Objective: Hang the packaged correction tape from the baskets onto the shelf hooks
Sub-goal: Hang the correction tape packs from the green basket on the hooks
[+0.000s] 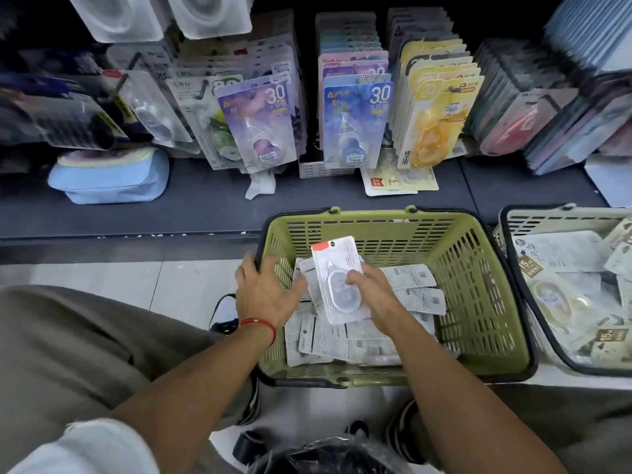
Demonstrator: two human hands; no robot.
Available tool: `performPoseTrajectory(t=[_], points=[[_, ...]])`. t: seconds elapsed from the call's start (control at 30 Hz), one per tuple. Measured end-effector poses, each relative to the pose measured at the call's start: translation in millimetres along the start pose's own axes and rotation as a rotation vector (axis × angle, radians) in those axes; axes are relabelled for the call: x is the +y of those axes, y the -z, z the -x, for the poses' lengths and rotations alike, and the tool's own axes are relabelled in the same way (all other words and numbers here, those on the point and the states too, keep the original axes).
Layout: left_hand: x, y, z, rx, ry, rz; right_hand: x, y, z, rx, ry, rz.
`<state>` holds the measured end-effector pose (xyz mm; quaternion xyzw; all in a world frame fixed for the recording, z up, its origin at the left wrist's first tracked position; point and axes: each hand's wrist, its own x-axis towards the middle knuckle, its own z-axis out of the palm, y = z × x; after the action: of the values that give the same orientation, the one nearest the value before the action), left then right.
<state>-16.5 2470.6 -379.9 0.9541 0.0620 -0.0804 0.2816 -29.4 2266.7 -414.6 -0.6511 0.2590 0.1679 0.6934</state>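
My right hand (372,295) grips a correction tape pack (337,268) with a clear blister and a red top corner, lifted above the green basket (478,268). Several more packs (345,340) lie face down on the basket's floor. My left hand (263,292) hovers over the basket's left rim with its fingers spread and holds nothing. On the shelf hooks behind hang rows of packs: purple (260,124), blue (359,121) and yellow (434,121).
A white basket (533,220) with other packaged tapes stands at the right. A light blue pouch (109,179) lies on the dark shelf base at the left. My knees and shoes frame the floor below the green basket.
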Motion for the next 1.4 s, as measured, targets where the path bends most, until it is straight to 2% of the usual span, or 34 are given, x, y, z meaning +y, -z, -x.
performPoseTrajectory(t=[0.07, 0.13, 0.2, 0.23, 0.27, 0.3, 0.33, 0.37, 0.4, 0.47, 0.57, 0.7, 0.8, 0.87, 0.9, 0.97, 1.0, 1.1, 1.17, 1.23, 1.27, 1.33, 1.4], points=[[8.9, 0.4, -2.6, 0.009, -0.1, 0.028, -10.6, -5.4, 2.1, -0.144, 0.01, -0.144], [21.8, 3.7, -4.7, -0.028, -0.186, 0.136, -16.2, -17.0, -1.8, -0.242, 0.038, -0.171], [30.6, 6.9, -7.9, -0.049, -0.152, 0.311, -20.0, -25.6, -6.3, -0.222, 0.071, -0.148], [32.4, 10.3, -8.2, -0.045, -0.103, 0.404, -16.4, -25.8, -10.7, -0.154, 0.092, -0.102], [32.0, 14.6, -7.1, -0.046, -0.061, 0.476, -8.1, -22.6, -16.9, -0.034, 0.105, 0.009], [28.4, 18.9, -6.4, -0.042, -0.042, 0.519, 3.4, -15.4, -23.2, 0.101, 0.118, 0.226], [22.6, 22.8, -6.2, -0.036, -0.036, 0.536, 17.2, -6.3, -28.6, 0.152, 0.105, 0.547], [16.3, 26.8, -6.6, -0.031, -0.024, 0.553, 31.3, 0.3, -32.5, 0.107, 0.071, 0.835], [10.6, 31.0, -8.2, -0.029, 0.002, 0.581, 43.5, 4.3, -34.2, 0.018, 0.029, 1.02], [5.5, 38.1, -12.0, -0.028, 0.079, 0.663, 55.9, 6.1, -35.9, -0.098, 0.017, 1.143], [10.6, 42.1, -16.3, -0.062, 0.187, 0.764, 55.6, 8.1, -38.7, -0.003, 0.107, 0.979], [21.5, 31.6, -19.1, -0.078, 0.187, 0.726, 33.7, 32.2, -34.1, 0.16, 0.055, 0.372], [32.2, 22.1, -17.2, -0.057, 0.206, 0.703, -3.4, 35.2, -22.2, 0.075, 0.018, -0.075], [40.1, 18.8, -14.6, -0.081, 0.257, 0.798, -24.1, 19.6, -16.5, -0.054, 0.026, -0.192], [41.8, 16.8, -14.1, -0.113, 0.276, 0.87, -31.3, 7.2, -12.9, -0.117, 0.051, -0.171], [41.5, 13.1, -12.0, -0.16, 0.261, 0.986, -40.6, -16.1, -8.7, -0.176, 0.109, 0.04], [39.4, 14.0, -11.8, -0.153, 0.243, 0.984, -40.4, -26.7, -8.9, -0.155, 0.164, 0.147], [26.2, 22.1, -16.8, -0.098, 0.237, 0.948, -25.5, -41.3, -20.4, 0.032, 0.197, 0.192], [18.2, 29.1, -20.2, -0.057, 0.263, 0.96, -8.0, -36.9, -34.8, 0.182, 0.111, 0.501], [12.3, 33.7, -22.4, -0.033, 0.282, 0.958, 12.4, -35.4, -42.7, 0.15, -0.063, 0.867], [11.5, 35.1, -21.9, -0.034, 0.276, 0.949, 20.9, -37.1, -42.6, 0.118, -0.124, 0.95], [10.7, 35.5, -21.7, -0.038, 0.257, 0.943, 32.1, -41.2, -42.0, 0.109, -0.13, 0.983], [14.4, 36.4, -22.8, -0.044, 0.244, 0.926, 37.2, -41.2, -43.8, 0.091, -0.089, 0.876]])
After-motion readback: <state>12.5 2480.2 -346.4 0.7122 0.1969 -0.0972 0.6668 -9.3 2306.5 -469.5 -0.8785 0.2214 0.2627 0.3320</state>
